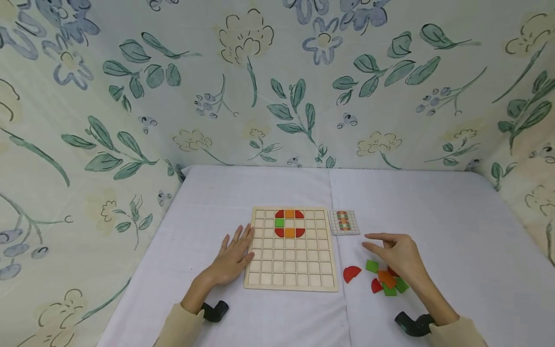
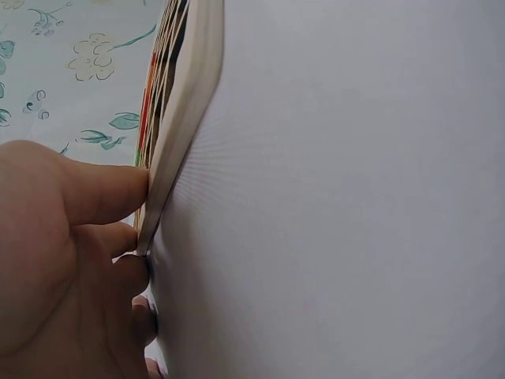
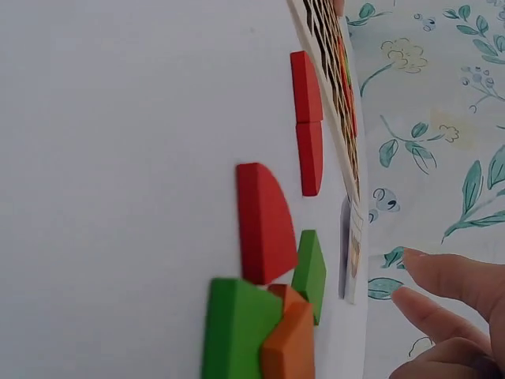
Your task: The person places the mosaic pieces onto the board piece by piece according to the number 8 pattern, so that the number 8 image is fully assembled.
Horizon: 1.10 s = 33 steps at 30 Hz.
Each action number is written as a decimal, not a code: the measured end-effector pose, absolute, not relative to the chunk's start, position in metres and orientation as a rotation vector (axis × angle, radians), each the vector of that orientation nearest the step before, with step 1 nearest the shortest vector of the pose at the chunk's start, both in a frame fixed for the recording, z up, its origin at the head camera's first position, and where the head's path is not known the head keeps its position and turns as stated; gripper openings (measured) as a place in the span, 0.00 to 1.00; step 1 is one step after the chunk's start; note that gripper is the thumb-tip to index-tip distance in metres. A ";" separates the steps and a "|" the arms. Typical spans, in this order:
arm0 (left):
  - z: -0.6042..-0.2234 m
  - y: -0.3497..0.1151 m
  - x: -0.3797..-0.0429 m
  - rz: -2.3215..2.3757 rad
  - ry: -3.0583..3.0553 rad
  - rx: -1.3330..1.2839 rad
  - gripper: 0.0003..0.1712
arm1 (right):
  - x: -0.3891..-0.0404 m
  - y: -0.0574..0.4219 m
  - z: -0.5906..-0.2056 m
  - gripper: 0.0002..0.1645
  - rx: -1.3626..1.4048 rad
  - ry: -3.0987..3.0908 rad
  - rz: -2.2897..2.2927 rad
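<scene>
A wooden grid board (image 1: 290,267) lies on the white cloth. Near its top, red quarter-round pieces (image 1: 300,214) sit at the corners of a small ring, with orange squares (image 1: 289,233) between them and a green square (image 1: 279,222) at the left. My left hand (image 1: 230,260) rests flat at the board's left edge, fingers spread, thumb against the rim. Over the cloth right of the board, my right hand (image 1: 401,253) holds its thumb and index finger apart with nothing between them. A small pattern card (image 1: 344,222) lies just left of those fingertips.
Below the right hand lies a loose pile of green (image 1: 372,266), orange (image 1: 386,278) and red pieces, partly overlapping. Two red quarter-rounds (image 1: 351,273) sit together beside the board's right edge. Floral fabric (image 1: 277,115) hangs behind and at both sides of the table.
</scene>
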State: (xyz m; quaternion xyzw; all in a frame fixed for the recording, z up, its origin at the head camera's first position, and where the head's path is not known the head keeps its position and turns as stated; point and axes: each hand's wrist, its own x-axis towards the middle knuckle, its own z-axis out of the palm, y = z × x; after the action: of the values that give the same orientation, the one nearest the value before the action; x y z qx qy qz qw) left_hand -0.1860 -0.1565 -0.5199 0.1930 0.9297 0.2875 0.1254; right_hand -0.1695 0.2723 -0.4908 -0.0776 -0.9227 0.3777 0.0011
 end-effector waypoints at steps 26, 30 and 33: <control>-0.520 -0.156 -0.189 0.780 2.715 0.562 0.39 | -0.137 0.290 -0.509 0.28 -0.315 -3.010 1.218; -0.520 -0.156 -0.188 0.783 2.715 0.557 0.38 | -0.135 0.291 -0.510 0.26 -0.301 -3.016 1.234; -0.520 -0.156 -0.187 0.778 2.713 0.555 0.38 | -0.136 0.291 -0.512 0.25 -0.276 -3.010 1.227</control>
State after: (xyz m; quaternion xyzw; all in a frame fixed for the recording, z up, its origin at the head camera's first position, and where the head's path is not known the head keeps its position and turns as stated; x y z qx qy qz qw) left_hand -0.1875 -0.1561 -0.5197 0.1913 0.9349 0.2681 0.1322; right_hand -0.1356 0.2908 -0.5117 -0.0846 -0.9210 0.3754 -0.0602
